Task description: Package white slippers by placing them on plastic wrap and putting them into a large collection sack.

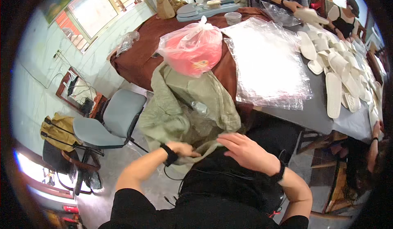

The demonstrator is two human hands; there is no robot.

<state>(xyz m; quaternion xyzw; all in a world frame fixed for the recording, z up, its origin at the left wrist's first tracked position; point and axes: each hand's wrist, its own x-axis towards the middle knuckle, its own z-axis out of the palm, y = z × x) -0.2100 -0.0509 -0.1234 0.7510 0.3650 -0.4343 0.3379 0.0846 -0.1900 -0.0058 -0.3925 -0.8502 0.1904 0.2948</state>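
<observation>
A large olive-green woven sack (pixel 163 110) stands before me with its mouth open, its far side leaning on the table edge. Crumpled clear plastic (pixel 200 109) lies inside it. My left hand (pixel 182 149), slightly blurred, is closed round the sack's near rim. At the right part of that same rim is my right hand (pixel 249 152), its fingers bent over the cloth and the thumb partly hidden. Just beyond the sack sits a knotted clear bag (pixel 192 47) with something pink-red in it, on the brown-covered table.
Clear plastic sleeves (pixel 268 65) are stacked on the table, with many off-white slippers (pixel 339 65) to their right. A grey chair (pixel 123 112) stands at left, a tan bag (pixel 59 133) beside it. Co-workers sit along the far right; one holds a slipper (pixel 311 16).
</observation>
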